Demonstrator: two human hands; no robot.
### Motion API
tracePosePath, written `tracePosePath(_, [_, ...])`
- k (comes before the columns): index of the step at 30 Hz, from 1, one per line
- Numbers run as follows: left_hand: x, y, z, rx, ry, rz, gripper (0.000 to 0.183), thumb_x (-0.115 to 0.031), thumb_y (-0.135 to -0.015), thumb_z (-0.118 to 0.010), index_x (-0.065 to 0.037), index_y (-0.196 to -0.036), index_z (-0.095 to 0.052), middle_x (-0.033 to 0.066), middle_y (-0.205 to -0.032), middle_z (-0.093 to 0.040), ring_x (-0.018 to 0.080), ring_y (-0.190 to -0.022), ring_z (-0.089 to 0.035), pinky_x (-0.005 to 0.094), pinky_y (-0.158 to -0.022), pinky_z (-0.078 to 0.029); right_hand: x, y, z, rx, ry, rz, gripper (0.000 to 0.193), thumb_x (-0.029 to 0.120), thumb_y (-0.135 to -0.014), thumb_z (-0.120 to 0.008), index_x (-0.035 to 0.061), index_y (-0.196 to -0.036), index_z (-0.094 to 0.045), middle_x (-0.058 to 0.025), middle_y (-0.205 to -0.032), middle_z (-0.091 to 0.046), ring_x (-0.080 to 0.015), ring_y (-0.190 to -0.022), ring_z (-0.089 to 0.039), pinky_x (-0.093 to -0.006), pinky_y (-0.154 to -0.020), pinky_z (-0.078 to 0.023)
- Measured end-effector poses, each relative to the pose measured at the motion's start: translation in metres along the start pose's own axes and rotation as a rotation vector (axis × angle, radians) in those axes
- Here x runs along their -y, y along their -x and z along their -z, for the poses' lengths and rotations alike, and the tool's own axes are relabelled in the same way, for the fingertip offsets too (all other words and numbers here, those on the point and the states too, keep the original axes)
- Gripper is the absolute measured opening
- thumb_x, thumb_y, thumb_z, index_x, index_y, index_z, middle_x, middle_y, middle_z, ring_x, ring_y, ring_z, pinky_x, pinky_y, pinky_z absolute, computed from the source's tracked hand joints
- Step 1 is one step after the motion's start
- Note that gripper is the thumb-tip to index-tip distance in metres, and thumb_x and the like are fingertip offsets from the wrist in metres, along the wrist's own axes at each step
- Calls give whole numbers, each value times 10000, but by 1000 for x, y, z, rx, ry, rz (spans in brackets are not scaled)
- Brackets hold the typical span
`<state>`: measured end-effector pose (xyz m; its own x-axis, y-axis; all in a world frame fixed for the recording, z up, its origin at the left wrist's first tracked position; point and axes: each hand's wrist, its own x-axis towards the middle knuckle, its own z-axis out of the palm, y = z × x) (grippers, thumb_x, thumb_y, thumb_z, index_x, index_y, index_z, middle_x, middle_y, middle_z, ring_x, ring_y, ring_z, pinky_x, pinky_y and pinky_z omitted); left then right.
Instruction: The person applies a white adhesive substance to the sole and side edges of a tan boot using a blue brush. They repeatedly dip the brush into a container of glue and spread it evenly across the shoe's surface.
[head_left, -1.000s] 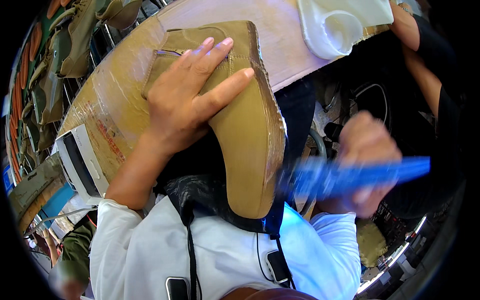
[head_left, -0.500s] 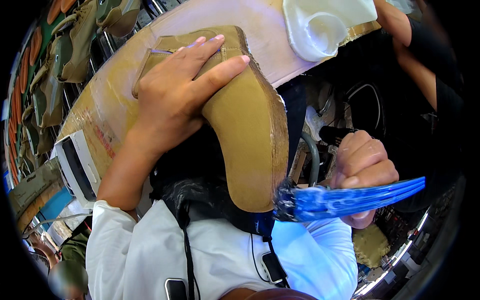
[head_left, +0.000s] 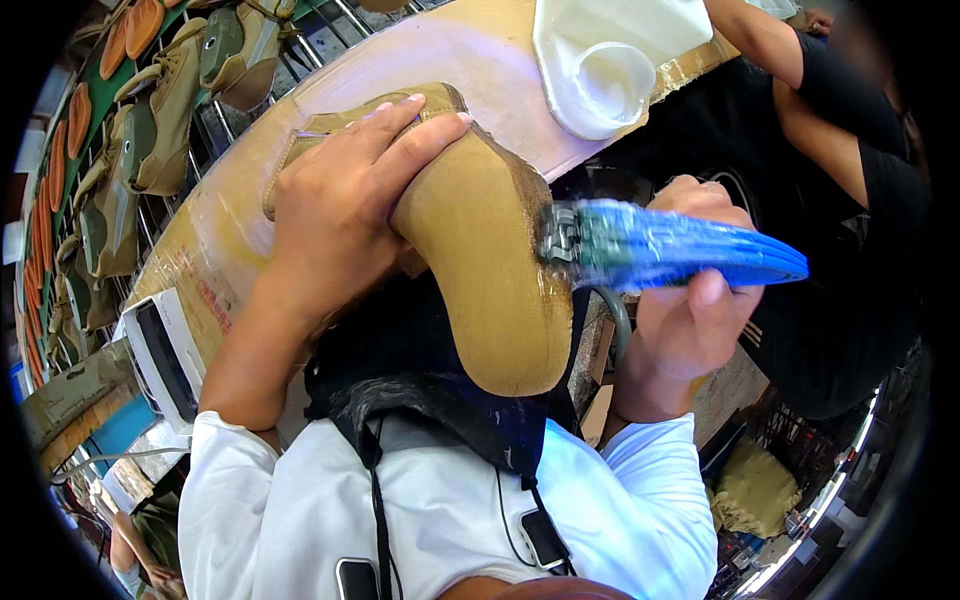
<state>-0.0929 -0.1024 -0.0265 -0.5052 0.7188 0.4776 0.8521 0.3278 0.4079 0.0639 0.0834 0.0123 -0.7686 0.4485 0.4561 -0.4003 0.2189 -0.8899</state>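
Note:
A tan boot [head_left: 495, 290] lies on its side over the near edge of the work board, its toe pointing toward me. My left hand [head_left: 335, 190] is closed around its ankle part, fingers spread over the upper. In my right hand [head_left: 690, 320] is a blue brush [head_left: 690, 250], fingers and thumb wrapped round its handle. The dark bristles touch the boot's right-hand lower edge, about midway along. That edge shows a darker, wet-looking band. My right fingers are partly hidden behind the brush.
On the board [head_left: 450, 45] stands a cut white plastic container [head_left: 610, 95] with whitish liquid. A rack at far left holds several tan shoes [head_left: 165, 125] and orange soles [head_left: 143, 28]. A black-and-white box [head_left: 165, 350] sits at left. Another person's arm [head_left: 820, 130] is at upper right.
My right hand has moved the brush away from me along the boot's edge, from the toe to about midway. The boot has shifted slightly, its toe a little farther from me.

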Motion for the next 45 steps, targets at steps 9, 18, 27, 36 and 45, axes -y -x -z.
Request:
tracePosePath(9, [-5,-15,6,51,28,37,555,-88,-619,-684,-196,-1148,-556,70,-1061,-624,283,-897,-617,359,-721,-501,25,-2,5,23,209,276,379,384,-794,-569,8,-787,-525,-105,-690,-488,-165,-588,-401,-287,-521,-276])
tracePosePath(18, [-11,-34,16,100,129,92,703,-32,-494,-745,-182,-1147,-533,100,-992,-631,319,-870,-606,384,-705,-494,53,-34,23,230,565,516,409,402,-824,-553,-6,-855,-551,-125,-713,-537,-208,-633,-477,-326,-569,-349])
tracePosePath(27, [-4,-57,36,248,201,254,711,-68,-520,-773,-190,-1170,-512,133,-957,-629,356,-891,-590,413,-746,-482,38,-46,13,126,626,626,423,405,-799,-605,-8,-876,-559,-140,-752,-565,-214,-625,-492,-308,-566,-374])
tracePosePath(36, [39,-23,34,208,154,334,635,-100,-581,-783,5,-1141,-502,153,-920,-633,276,-866,-614,342,-797,-471,2,-39,36,-147,329,235,134,42,-718,-665,-22,-818,-602,-115,-804,-581,-181,-711,-540,-284,-661,-431])
tracePosePath(45, [87,16,46,69,640,509,702,-166,-685,-756,54,-1229,-371,125,-1197,-454,210,-1043,-480,325,-915,-382,-39,-12,70,-318,74,-184,146,84,-805,-658,-12,-891,-592,-25,-828,-585,-82,-775,-539,-233,-718,-429])
